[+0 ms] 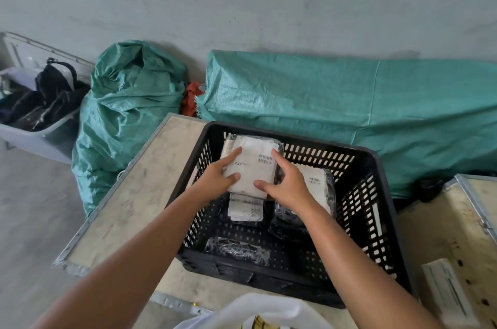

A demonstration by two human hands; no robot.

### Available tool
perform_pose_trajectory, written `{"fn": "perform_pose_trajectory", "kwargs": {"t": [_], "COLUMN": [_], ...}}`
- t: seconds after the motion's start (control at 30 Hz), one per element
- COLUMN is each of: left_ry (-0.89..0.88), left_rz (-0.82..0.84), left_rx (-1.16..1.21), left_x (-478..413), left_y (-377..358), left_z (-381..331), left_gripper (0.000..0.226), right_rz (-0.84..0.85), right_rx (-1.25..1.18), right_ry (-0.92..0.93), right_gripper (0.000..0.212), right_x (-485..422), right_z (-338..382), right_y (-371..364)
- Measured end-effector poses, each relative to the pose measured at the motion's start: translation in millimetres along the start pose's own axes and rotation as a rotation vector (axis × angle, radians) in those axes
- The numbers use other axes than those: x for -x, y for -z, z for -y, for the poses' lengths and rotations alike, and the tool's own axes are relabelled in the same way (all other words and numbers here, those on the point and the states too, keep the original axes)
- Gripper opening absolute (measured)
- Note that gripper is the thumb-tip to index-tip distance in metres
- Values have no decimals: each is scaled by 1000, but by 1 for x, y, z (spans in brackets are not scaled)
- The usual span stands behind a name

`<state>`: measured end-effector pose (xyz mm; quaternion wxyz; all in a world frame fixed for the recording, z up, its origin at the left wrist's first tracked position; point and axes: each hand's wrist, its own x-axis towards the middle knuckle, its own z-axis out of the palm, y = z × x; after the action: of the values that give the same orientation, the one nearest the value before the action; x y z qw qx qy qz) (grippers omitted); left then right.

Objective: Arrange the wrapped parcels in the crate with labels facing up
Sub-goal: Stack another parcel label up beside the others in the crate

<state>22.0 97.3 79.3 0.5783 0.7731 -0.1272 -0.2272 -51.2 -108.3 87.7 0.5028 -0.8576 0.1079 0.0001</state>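
A black slotted crate (363,210) stands on a pale wooden box top. Both hands hold one wrapped parcel (255,164) over the crate's far left part, its white label with a barcode facing up. My left hand (215,178) grips its left edge and my right hand (285,180) grips its right edge. Below it lies a smaller parcel (246,211) showing a label with a QR code. Another labelled parcel (320,188) rests at the right, partly hidden by my right wrist. A dark wrapped parcel (238,249) without a visible label lies near the front wall.
The wooden box top (139,188) extends left of the crate. Green woven sacks (126,108) lie behind against the wall. A grey bin with dark bags (40,105) stands at the left. A second wooden box (457,234) sits at the right. A white bag (263,312) is at the bottom.
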Motion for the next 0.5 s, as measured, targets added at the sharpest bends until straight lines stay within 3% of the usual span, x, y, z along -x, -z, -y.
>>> {"fn": "perform_pose_trajectory", "kwargs": {"t": [0.13,0.23,0.33,0.5], "left_ry": [151,192,226,223], "left_rz": [45,53,94,157], "left_rx": [-370,-407,-469,-438], "left_x": [-25,-34,-40,-42], "left_y": [-12,-19,-22,-22], "left_z": [21,36,48,70], "left_gripper": [91,95,97,97], "right_rz": [73,141,142,158], "right_rx": [96,216,287,206], "right_ry": [-92,-141,-198,-347], "right_gripper": [112,115,104,94], "right_x": [-17,-25,-27,-36], "right_z": [-19,-28,-30,-34], "right_y": [-24,-41,-56,-72]}}
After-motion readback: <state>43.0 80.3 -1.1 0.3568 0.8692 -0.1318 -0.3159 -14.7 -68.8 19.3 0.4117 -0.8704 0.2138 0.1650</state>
